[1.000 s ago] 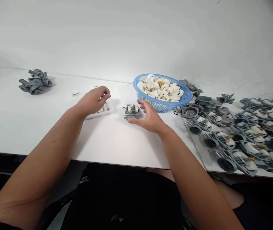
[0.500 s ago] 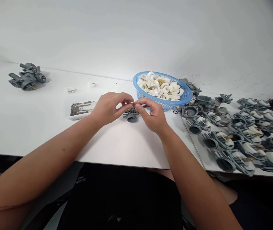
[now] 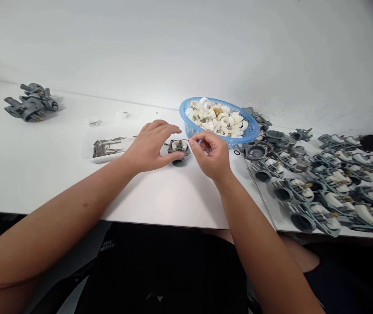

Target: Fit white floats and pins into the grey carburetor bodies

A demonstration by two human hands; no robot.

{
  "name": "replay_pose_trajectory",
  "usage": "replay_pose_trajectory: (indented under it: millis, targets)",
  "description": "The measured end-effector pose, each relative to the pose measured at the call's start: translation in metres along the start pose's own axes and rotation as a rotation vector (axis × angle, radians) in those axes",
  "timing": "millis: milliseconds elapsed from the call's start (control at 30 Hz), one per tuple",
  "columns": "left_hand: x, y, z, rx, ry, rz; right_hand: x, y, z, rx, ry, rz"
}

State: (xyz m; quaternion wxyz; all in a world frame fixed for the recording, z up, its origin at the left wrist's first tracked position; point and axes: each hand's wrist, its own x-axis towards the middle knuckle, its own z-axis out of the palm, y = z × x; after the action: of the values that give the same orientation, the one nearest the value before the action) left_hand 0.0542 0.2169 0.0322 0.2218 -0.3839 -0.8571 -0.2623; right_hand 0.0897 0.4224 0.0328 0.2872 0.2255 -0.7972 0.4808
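On the white table in front of me sits a carburetor body (image 3: 179, 150) with a white float in its top. My left hand (image 3: 154, 146) is beside it, fingers spread and thumb by its near edge; I cannot tell whether the thumb touches. On the other side, thumb and forefinger of my right hand (image 3: 211, 152) are pinched on a thin metal pin (image 3: 185, 139), its tip pointing left above the carburetor. A white tray (image 3: 104, 158) of thin metal pins lies left of my left hand.
A blue basket (image 3: 253, 135) full of white floats stands at the back. Several carburetors with floats (image 3: 304, 189) cover the right side, and more carburetors (image 3: 31, 104) sit far left. Two loose white floats (image 3: 94, 122) and a black O-ring (image 3: 236, 152) lie on the table.
My left hand's fingers have opened from a pinch and spread around the carburetor. My right hand has drawn slightly right, uncovering the white float. The whole view has shifted slightly.
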Motion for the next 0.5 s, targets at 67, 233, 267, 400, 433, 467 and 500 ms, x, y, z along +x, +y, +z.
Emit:
replay_pose_trajectory:
  millis: [67, 233, 267, 400, 433, 467, 500]
  targets:
    - [-0.001, -0.002, 0.002, 0.026, -0.125, -0.042, 0.001, 0.001, -0.003, -0.041, 0.045, 0.014]
    - [-0.002, -0.005, 0.007, -0.057, -0.224, -0.159, 0.001, 0.001, -0.005, -0.100, 0.009, 0.082]
    - [-0.002, -0.004, 0.008, -0.082, -0.218, -0.175, 0.001, 0.001, -0.005, -0.110, 0.000, 0.094]
    - [-0.001, 0.001, 0.007, -0.182, -0.196, -0.214, 0.002, 0.001, -0.007, -0.155, -0.042, 0.154]
    - [-0.001, 0.003, 0.007, -0.207, -0.191, -0.233, 0.002, 0.001, -0.008, -0.161, -0.061, 0.167]
    - [-0.001, 0.005, 0.006, -0.231, -0.186, -0.261, 0.002, 0.001, -0.008, -0.165, -0.081, 0.179]
    - [0.000, 0.006, 0.006, -0.256, -0.179, -0.295, 0.002, 0.001, -0.009, -0.168, -0.102, 0.189]
